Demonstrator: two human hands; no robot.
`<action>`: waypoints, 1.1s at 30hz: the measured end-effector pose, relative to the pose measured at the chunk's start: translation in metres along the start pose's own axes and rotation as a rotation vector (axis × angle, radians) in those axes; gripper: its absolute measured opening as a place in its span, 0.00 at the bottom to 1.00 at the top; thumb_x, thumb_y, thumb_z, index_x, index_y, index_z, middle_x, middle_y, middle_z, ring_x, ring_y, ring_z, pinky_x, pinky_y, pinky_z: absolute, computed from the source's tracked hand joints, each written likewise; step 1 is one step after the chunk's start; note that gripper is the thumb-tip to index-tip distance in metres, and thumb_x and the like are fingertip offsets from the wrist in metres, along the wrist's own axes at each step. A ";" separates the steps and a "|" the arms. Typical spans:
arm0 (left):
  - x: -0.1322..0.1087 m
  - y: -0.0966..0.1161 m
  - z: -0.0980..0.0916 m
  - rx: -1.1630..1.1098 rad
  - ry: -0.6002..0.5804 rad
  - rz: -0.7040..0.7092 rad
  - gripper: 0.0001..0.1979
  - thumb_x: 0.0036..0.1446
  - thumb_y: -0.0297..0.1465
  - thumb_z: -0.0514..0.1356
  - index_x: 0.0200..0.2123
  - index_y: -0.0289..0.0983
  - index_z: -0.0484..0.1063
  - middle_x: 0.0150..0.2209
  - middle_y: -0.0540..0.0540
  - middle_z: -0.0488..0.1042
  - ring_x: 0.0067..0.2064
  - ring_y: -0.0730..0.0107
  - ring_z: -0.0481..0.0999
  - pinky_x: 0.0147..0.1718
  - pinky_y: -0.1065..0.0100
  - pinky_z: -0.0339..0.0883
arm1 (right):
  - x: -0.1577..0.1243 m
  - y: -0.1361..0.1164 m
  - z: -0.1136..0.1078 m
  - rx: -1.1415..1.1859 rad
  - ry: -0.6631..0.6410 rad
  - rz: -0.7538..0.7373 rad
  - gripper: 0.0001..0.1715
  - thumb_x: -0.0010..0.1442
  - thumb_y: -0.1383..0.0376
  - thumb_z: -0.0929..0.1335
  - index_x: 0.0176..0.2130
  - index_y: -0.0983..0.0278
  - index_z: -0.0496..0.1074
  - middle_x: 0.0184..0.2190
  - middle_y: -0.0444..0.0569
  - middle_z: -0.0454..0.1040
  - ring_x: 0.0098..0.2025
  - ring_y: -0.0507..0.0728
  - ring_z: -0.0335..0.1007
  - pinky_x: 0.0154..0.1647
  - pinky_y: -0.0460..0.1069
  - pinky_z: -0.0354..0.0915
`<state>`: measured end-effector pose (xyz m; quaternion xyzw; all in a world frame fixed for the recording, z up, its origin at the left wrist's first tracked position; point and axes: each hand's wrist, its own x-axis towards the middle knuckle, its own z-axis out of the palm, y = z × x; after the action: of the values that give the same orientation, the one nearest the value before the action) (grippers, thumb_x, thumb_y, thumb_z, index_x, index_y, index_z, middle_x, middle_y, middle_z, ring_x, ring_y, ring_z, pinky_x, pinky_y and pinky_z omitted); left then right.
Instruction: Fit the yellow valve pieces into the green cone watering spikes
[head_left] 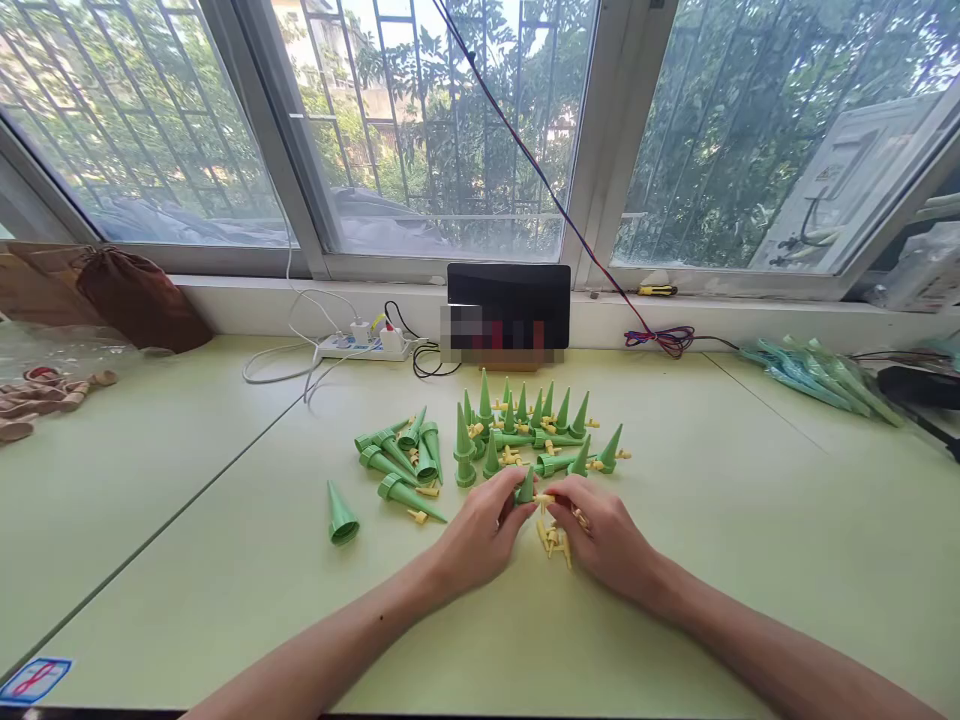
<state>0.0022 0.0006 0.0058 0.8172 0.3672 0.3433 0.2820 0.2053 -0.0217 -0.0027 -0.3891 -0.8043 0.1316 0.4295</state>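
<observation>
My left hand is closed around a green plastic cone, its tip pointing up. Between the fingertips of my right hand is a small yellow valve, touching or very close to the cone's side. Just below the hands lie several loose yellow valves. Beyond my hands stand several upright green cones, some with yellow valves beside them or on them. To the left is a pile of green cones lying on their sides, and a single green cone sits apart from it.
A black screen stands at the back by the window. Left of it are a white power strip and cables. Bagged green items lie at the right, wooden pieces at the far left. A yellow cutter rests on the sill.
</observation>
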 end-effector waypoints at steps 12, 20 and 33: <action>0.001 -0.004 -0.002 -0.088 -0.052 -0.017 0.08 0.69 0.31 0.53 0.50 0.38 0.66 0.33 0.50 0.71 0.31 0.70 0.70 0.30 0.71 0.61 | -0.002 0.007 0.001 0.028 0.009 -0.012 0.10 0.74 0.66 0.60 0.42 0.61 0.70 0.33 0.48 0.74 0.33 0.56 0.71 0.33 0.49 0.68; -0.001 -0.003 -0.003 -0.085 -0.076 -0.001 0.07 0.69 0.29 0.53 0.48 0.38 0.66 0.31 0.51 0.69 0.29 0.72 0.68 0.28 0.72 0.60 | -0.003 0.007 0.000 0.003 -0.006 -0.027 0.12 0.74 0.65 0.59 0.41 0.62 0.70 0.32 0.49 0.74 0.31 0.56 0.70 0.32 0.49 0.67; -0.003 -0.007 -0.001 -0.093 -0.077 0.036 0.04 0.70 0.30 0.52 0.46 0.38 0.65 0.37 0.48 0.71 0.33 0.71 0.71 0.33 0.71 0.64 | -0.004 0.006 0.000 -0.010 -0.021 -0.022 0.14 0.75 0.64 0.59 0.38 0.62 0.69 0.30 0.47 0.72 0.30 0.55 0.68 0.31 0.48 0.65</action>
<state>-0.0027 0.0023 0.0004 0.8223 0.3250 0.3333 0.3271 0.2101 -0.0206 -0.0086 -0.3809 -0.8137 0.1270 0.4204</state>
